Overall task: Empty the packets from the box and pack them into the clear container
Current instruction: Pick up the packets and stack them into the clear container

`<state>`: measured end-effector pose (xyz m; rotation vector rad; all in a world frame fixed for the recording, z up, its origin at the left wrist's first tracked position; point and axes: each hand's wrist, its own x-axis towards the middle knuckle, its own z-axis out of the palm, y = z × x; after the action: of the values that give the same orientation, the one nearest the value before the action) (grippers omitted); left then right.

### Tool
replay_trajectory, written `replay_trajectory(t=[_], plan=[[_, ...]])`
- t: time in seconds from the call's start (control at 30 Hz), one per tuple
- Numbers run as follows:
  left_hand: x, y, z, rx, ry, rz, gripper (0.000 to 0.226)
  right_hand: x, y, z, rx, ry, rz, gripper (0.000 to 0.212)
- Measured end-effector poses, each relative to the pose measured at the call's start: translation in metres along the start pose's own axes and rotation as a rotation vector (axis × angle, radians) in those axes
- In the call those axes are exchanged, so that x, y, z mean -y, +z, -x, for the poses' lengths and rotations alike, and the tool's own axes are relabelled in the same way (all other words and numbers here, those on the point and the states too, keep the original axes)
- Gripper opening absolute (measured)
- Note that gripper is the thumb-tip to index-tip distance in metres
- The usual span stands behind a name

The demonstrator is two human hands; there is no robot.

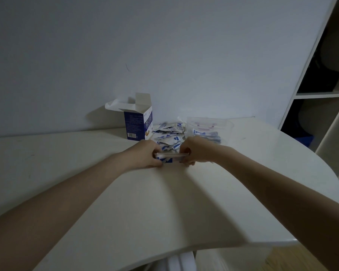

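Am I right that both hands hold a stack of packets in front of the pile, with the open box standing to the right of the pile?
Not quite: the head view shows the open box standing left of the pile. Both the left hand and right hand do hold the stack of packets.

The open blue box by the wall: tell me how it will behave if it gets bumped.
The box stands tall and narrow with its flaps up, so it likely tips easily. The packets lie heaped beside it, so it is probably near empty, light, and would slide on the smooth table.
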<state>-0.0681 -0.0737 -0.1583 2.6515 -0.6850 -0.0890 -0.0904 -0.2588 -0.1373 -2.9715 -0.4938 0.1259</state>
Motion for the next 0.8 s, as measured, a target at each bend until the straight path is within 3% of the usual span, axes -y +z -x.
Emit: replay_trajectory(t=[0.1, 0.33, 0.47, 0.6, 0.73, 0.8], plan=[[-0.002, -0.002, -0.001, -0.034, 0.012, -0.001, 0.019, 0.001, 0.001, 0.001, -0.011, -0.011, -0.018, 0.015], [0.0, 0.001, -0.006, -0.11, -0.16, 0.191, 0.026, 0.005, 0.004, -0.003, -0.033, -0.021, -0.002, 0.016], [-0.005, -0.006, -0.007, -0.113, -0.146, 0.148, 0.028, 0.001, 0.0, -0.004, -0.059, -0.03, -0.023, 0.015], [-0.019, -0.035, -0.027, -0.239, -0.142, 0.297, 0.03, -0.021, -0.039, -0.007, -0.3, 0.04, -0.177, 0.013], [-0.047, -0.054, -0.066, -0.387, -0.149, 0.585, 0.018, -0.051, -0.071, -0.012, -0.569, 0.201, -0.644, 0.013], [-0.059, -0.054, -0.086, -0.398, -0.138, 0.561, 0.018, -0.065, -0.077, -0.015, -0.615, 0.299, -0.723, 0.014]])
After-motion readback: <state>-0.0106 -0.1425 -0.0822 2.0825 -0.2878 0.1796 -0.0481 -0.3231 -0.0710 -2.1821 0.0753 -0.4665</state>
